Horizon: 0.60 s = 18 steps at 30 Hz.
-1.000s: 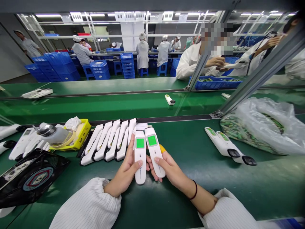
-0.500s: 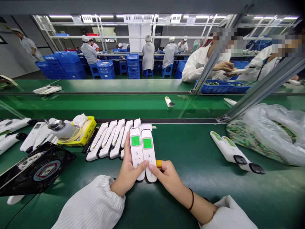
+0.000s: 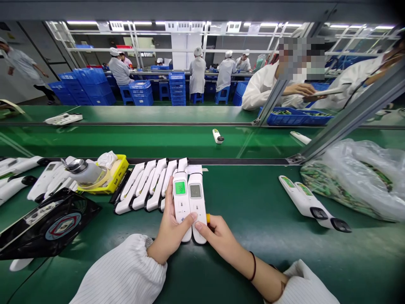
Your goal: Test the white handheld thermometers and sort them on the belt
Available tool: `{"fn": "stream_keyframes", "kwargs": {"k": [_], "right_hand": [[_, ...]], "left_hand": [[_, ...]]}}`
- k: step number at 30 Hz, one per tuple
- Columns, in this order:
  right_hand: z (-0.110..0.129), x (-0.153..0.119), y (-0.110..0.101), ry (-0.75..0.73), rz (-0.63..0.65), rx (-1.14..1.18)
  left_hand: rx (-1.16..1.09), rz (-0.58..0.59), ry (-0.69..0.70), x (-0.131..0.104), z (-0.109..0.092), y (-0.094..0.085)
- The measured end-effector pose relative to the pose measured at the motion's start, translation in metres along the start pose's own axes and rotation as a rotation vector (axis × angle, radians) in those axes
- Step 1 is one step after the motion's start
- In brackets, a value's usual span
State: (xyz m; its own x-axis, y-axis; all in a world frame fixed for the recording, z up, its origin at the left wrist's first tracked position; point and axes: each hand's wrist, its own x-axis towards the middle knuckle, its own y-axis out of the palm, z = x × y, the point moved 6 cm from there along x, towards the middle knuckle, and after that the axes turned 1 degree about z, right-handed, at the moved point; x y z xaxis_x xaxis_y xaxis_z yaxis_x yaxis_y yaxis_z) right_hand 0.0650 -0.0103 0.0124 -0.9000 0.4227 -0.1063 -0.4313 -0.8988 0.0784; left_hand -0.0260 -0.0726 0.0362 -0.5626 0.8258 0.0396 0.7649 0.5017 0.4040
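Note:
Two white infrared thermometers are held side by side above the green bench. My left hand (image 3: 173,230) wraps round the left thermometer (image 3: 181,205), whose screen glows green with digits. Its thumb lies on the front of the body. My right hand (image 3: 218,232) grips the right thermometer (image 3: 196,207), thumb on its lower front; this screen is grey. A yellow cover (image 3: 208,218) shows at one of the right hand's fingers. Just behind the left hand, a row of white thermometer bodies (image 3: 139,185) lies on the bench.
Left are a black fan (image 3: 60,226), a yellow basket (image 3: 118,173) with a metal-topped bottle (image 3: 84,171), and more thermometers. At right lie two thermometers (image 3: 303,200) beside a clear bag of circuit boards (image 3: 354,181). Beyond, a green conveyor (image 3: 158,141) carries a thermometer (image 3: 217,136); co-workers sit past it.
The right thermometer's screen has gone from green to grey, and the left one's digits have changed. The thermometer on the conveyor has shifted left. Both hands keep their grip.

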Motion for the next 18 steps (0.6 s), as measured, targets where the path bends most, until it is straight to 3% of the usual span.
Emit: {"fn": "stream_keyframes", "kwargs": {"k": [6,18], "right_hand": [[-0.017,0.002,0.008,0.177,0.117,-0.010],[-0.015,0.003,0.009,0.190,0.005,0.019]], "left_hand": [[0.034,0.033,-0.045,-0.003,0.005,0.003],[0.012,0.055,-0.018,-0.002,0.006,0.006]]}}
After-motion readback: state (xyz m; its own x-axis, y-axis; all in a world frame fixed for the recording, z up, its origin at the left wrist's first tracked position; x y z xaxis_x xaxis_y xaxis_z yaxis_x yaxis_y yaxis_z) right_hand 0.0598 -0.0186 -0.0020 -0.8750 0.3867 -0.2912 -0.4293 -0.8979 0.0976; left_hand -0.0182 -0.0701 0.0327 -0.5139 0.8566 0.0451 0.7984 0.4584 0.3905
